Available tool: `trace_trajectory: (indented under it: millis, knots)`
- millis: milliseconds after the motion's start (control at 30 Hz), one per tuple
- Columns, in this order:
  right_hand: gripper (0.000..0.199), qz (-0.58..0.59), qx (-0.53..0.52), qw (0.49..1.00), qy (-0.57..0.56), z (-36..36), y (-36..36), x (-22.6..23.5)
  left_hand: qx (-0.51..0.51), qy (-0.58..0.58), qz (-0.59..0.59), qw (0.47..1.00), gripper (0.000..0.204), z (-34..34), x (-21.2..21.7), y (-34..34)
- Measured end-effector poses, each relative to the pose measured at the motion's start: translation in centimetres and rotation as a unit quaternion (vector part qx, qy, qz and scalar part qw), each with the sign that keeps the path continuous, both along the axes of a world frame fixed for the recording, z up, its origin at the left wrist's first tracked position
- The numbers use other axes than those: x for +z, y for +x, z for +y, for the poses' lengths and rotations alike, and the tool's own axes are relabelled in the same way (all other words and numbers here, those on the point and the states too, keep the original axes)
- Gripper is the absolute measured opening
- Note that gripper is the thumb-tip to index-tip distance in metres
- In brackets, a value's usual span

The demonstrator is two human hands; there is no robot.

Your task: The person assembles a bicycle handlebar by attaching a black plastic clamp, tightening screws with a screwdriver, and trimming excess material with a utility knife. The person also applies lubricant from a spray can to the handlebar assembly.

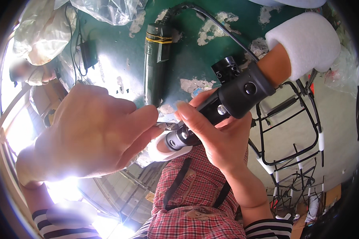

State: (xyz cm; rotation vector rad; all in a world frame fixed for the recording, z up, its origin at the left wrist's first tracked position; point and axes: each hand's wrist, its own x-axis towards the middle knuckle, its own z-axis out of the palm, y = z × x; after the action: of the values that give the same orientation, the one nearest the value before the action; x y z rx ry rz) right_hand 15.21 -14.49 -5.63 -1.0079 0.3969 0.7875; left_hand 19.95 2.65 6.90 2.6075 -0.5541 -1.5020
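My right hand [224, 140] is wrapped around the black shaft of a tube-shaped part [205, 115]. This part slants from lower left to upper right. Round silver and black fasteners show along it, and a black fitting [229, 70] juts from its upper side. Its upper end is an orange-brown tube wearing a white foam sleeve [307, 44]; more white foam [163, 153] shows at the lower end. Fingers curled in a pinch, my left hand [99, 129] holds a small metal piece [169, 126] against the lower shaft. Most of that piece is hidden by the fingers.
A dark corded electric screwdriver [157, 63] with yellow bands lies on the worn green table [187, 47]; its cable [217, 24] arches toward the tube. Clear plastic bags [111, 10] lie at the back. Black metal frames [289, 127] stand on the floor at right. A blurred person [28, 71] is far left.
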Motion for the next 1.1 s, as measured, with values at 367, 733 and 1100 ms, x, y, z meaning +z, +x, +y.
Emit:
trace_trajectory:
  millis: [367, 733, 1100]
  knots:
    - [0.02, 0.031, 0.036, 0.999, -0.003, -0.4, 0.1, 0.0, 0.086, -0.004, 0.073, 0.994, 0.033, 0.0, -0.7, 1.0]
    - [0.02, 0.01, 0.014, 1.0, 0.008, -0.1, -0.3, -0.3, 0.203, 0.036, 0.22, 0.953, 0.032, -0.8, -0.5, 2.5]
    - [0.018, 0.01, 0.023, 1.0, 0.002, -0.2, -0.1, -0.4, 0.069, 0.106, 0.073, 0.989, 0.024, -1.7, 0.5, 0.8]
